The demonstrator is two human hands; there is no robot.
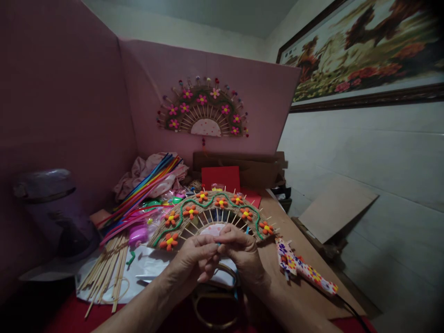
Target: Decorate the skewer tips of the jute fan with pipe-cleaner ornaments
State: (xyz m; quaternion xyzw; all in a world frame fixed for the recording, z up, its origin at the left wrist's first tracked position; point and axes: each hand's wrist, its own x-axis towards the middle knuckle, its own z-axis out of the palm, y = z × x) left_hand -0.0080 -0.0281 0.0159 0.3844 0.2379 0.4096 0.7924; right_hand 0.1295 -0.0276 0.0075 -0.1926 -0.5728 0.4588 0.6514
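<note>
In the head view, the person's left hand [201, 254] and right hand [244, 254] met at the fingertips, their grip pinched together on a small bluish piece [218, 243]; most of it was hidden, so which hand bore it could not be told. Directly beyond lay a half-round fan of brown twine [210, 206] on pale wooden sticks, trimmed with orange flowers and a wavy green strand. Its long axis ran left to right, across the line of the forearms, with the left hand nearer its left half and the right hand nearer its right. The fingertips overlapped its pale centre; whether they touched it was unclear. Underneath the hands sat scissors with dark, gold-toned loops [217, 294], close enough to crowd the wrists. Loose light wooden sticks [109, 268] lay left of the left forearm on the tabletop, and a bundle of multicoloured fuzzy stems [152, 180] rested behind them. At the right, a white, flower-patterned tool with a black cord [307, 269] lay on a brown board [287, 298], apart from the right hand.
</note>
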